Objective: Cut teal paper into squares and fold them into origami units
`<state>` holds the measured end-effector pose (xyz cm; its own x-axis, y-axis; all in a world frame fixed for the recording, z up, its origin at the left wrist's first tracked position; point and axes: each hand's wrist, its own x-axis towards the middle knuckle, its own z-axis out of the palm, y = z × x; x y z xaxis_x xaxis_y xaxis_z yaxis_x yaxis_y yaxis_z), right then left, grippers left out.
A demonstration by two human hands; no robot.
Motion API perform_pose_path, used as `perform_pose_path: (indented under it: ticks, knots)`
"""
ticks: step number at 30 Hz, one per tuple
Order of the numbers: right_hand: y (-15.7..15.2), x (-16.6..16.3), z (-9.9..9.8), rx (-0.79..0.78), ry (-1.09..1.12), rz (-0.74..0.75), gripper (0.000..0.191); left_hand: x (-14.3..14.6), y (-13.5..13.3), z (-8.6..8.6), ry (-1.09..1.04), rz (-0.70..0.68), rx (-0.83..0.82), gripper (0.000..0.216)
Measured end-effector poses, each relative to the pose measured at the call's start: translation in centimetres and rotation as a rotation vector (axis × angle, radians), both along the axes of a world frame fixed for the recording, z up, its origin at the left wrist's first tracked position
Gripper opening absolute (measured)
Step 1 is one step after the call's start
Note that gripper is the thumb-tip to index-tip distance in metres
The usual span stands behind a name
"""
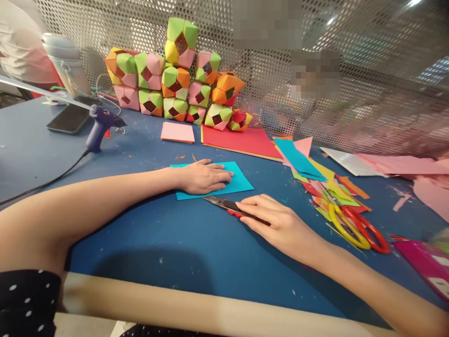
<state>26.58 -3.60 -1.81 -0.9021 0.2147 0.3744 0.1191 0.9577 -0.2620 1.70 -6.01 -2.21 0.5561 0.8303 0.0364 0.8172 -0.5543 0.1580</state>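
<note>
On the blue tabletop lies a sheet of bright blue paper (242,180). My left hand (206,177) rests flat on it, palm down with the fingers stretched out, and covers its middle. Between the fingers and thumb of my right hand (271,217) is a black and red utility knife (229,206). Its blade is out and points left, with the tip close to the paper's near edge; whether the two touch I cannot tell.
Folded paper blocks (175,84) stand stacked against a perforated metal screen. Before them lie pink squares (177,132) and red sheets (245,142). Scissors (351,229) and paper scraps (305,161) lie right. A glue gun (100,126), phone (72,117) and bottle (66,61) are left.
</note>
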Motion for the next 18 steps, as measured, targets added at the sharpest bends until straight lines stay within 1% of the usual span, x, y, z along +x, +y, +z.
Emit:
perform_pose_path:
  ticks: [12, 18]
  knots:
    - [-0.9, -1.1, -0.1, -0.012, -0.006, 0.041, 0.024, 0.1, -0.1, -0.1, 0.004, 0.019, 0.010, 0.038]
    - [-1.2, -1.7, -0.1, -0.027, 0.000, 0.041, 0.025, 0.1, -0.1, -0.2, -0.054, 0.001, 0.023, 0.037]
